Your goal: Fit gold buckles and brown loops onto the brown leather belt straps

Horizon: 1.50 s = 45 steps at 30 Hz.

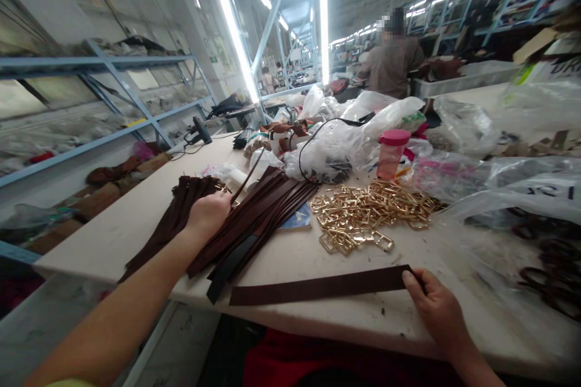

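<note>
My right hand [431, 296] pinches the right end of a flat dark brown strap [318, 285] that lies along the table's front edge. My left hand [211, 211] is closed on a thin brown strip [249, 175] that sticks up to the right, between two piles of straps. One pile of brown straps [167, 223] lies under and left of it, with gold pieces at its far end. The larger strap pile [258, 217] fans out on the right. Gold metal buckles [367, 211] lie heaped beyond the held strap.
On the table [104, 241] stand a pink-lidded jar [391, 154] and clear plastic bags [336, 145]. Another bag [512, 254] with dark loops lies at the right. Blue shelving [113, 78] runs along the left. A person [393, 60] stands at the back.
</note>
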### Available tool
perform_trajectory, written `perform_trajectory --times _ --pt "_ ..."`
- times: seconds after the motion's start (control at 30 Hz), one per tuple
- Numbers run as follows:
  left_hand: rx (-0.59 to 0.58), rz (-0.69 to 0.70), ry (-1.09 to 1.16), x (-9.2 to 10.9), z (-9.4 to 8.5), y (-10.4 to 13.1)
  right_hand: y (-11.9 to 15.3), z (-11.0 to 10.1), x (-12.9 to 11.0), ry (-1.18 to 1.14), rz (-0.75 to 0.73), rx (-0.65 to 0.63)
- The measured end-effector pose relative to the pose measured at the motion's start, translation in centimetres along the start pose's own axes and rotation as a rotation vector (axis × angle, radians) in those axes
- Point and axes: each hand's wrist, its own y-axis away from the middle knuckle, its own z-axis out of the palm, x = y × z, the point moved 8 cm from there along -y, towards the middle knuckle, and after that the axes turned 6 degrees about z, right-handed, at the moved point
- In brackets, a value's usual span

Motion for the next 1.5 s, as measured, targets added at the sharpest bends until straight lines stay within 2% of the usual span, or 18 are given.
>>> perform_trajectory --times 0.13,0.2,0.27,0.33,0.53,0.6,0.67,0.77,0.87,0.93,1.0,1.07,1.13,1.23,1.3,1.37,1.5 --pt "-0.067 0.065 0.075 4.4 4.4 -1.2 0.1 0.1 0.1 -0.023 -0.012 -0.004" --pt "-0.078 0.090 0.126 6.3 5.7 -1.0 0.0 0.1 0.3 -0.045 0.002 0.005" --pt "-0.074 0.125 0.195 8.3 5.9 -0.1 -0.2 0.0 0.5 -0.079 0.028 0.016" --pt "-0.091 0.193 0.292 11.1 5.8 1.2 -0.3 -0.1 0.7 -0.114 0.051 0.029" --pt "-0.280 0.464 0.700 24.6 5.8 5.3 0.0 0.0 0.7 -0.239 0.059 0.002" --pt "-0.334 0.488 0.804 28.0 6.1 5.6 0.1 -0.1 0.6 -0.305 0.051 -0.003" --pt "-0.398 0.488 0.864 30.2 6.6 5.6 0.0 -0.3 0.6 -0.363 0.048 -0.003" --pt "-0.541 0.479 0.936 31.5 7.8 5.6 -0.1 -0.4 0.4 -0.385 0.037 0.003" --pt "-0.666 0.476 1.014 31.5 8.6 6.4 0.0 -0.2 -0.2 -0.358 0.010 0.010" --pt "-0.694 0.477 1.065 31.2 8.8 6.9 0.2 -0.6 -0.8 -0.328 -0.012 0.028" --pt "-0.684 0.476 1.115 30.8 8.9 7.2 0.3 -1.8 -1.6 -0.251 -0.068 0.070" --pt "-0.689 0.453 1.219 30.4 9.3 7.4 0.2 -4.3 -2.4 -0.100 -0.162 0.137" --pt "-0.689 0.428 1.310 30.2 9.8 7.4 -0.3 -7.8 -2.5 0.051 -0.230 0.219" --pt "-0.673 0.416 1.366 30.2 10.4 7.3 -2.0 -13.6 -1.2 0.141 -0.211 0.344" --pt "-0.671 0.403 1.364 30.3 10.6 7.3 -3.3 -15.8 -0.8 0.182 -0.200 0.390" --pt "-0.674 0.382 1.355 30.2 10.7 7.3 -4.5 -15.6 -1.3 0.217 -0.219 0.372" --pt "-0.672 0.345 1.370 29.8 10.4 7.4 -6.8 -11.5 -3.8 0.299 -0.289 0.251"
